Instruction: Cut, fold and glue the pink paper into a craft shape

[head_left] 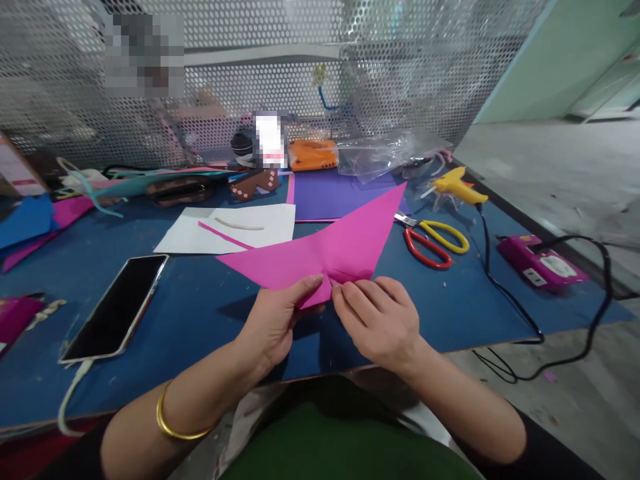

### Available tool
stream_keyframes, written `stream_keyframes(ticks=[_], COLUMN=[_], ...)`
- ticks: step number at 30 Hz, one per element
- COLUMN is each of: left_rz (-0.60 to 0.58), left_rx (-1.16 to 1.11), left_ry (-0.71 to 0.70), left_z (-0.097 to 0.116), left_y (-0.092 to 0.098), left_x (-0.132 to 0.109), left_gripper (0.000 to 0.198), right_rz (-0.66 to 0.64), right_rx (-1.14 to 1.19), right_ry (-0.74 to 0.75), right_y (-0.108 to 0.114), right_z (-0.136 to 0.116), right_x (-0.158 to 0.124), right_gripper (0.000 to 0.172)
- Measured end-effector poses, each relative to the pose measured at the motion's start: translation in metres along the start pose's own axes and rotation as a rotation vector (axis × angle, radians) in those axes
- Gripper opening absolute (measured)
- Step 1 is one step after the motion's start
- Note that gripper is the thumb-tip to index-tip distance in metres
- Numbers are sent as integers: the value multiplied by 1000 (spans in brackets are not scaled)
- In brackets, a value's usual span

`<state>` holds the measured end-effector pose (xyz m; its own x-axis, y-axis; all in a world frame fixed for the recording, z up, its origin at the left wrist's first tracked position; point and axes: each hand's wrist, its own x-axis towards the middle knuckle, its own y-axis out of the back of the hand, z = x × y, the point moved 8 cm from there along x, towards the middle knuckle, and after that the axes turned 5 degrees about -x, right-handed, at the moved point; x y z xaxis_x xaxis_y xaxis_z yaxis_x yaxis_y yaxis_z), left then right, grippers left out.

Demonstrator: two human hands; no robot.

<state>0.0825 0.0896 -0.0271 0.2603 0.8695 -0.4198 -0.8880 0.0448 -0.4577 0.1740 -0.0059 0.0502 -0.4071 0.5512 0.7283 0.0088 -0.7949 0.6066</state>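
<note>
**Left hand [273, 320] and right hand [383, 320] hold folded pink paper [345, 233]**

Both hands close on the sheet's near edge at six o'clock, left thumb on top, right fingers bunched close together beside the crease. Beneath spreads the blue table [185, 300], with the pink paper held over its near middle, one pointed corner reaching toward one o'clock, the other toward nine.

Taking the pink paper as the clock's centre, a purple sheet [345, 195] lies just past twelve, and a white sheet [185, 227] at ten, partly hidden by the pink. A dark-screened phone [120, 307] rests between eight and nine, cable attached. Toward three, scissors [424, 225] with red and yellow handles lie just beside the paper; a yellow glue gun [457, 185] sits at two. Smallest, a thin pink strip [220, 233] crosses the white sheet.
</note>
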Motion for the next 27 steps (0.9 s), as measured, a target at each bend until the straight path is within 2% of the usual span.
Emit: stream_keyframes(ticks=[2, 4, 6, 7, 8, 9, 11, 13, 16, 22, 25, 27], left_rz=[25, 65, 94, 101, 104, 103, 98, 94, 101, 120, 114, 117], left_rx=[-1, 12, 37, 51, 60, 64, 64, 58, 49, 47, 47, 29], left_ry=[-22, -73, -133, -152, -166, -176, -186, -198, -221, -269, -279, -298], left_z=[2, 8, 16, 18, 20, 21, 22, 23, 24, 30, 32, 34], left_y=[1, 4, 7, 8, 8, 9, 9, 9, 10, 13, 13, 15], left_x=[-1, -2, -3, -3, -3, -3, -4, -5, -8, -10, -11, -11], left_gripper=[32, 36, 43, 47, 50, 52, 52, 50, 47, 48, 43, 41], right_rz=[-25, -17, -7, -56, -170, -339, -766, -880, -943, -1031, -1003, -936], right_rx=[89, 185, 149, 34, -92, -198, -285, -260, -221, -78, -20, 13], right_ry=[-32, -111, -240, -348, -440, -517, -642, -659, -666, -629, -683, -752], right_y=[2, 8, 13, 11, 3, -8, -38, -53, -67, -88, -91, -85], right_z=[4, 19, 50, 72, 95, 118, 158, 180, 196, 210, 217, 218], right_x=[-2, -5, -11, -17, -25, -35, -64, -76, -82, -79, -80, -83], right_gripper=[16, 12, 11, 12, 17, 23, 34, 32, 39, 47, 53, 52])
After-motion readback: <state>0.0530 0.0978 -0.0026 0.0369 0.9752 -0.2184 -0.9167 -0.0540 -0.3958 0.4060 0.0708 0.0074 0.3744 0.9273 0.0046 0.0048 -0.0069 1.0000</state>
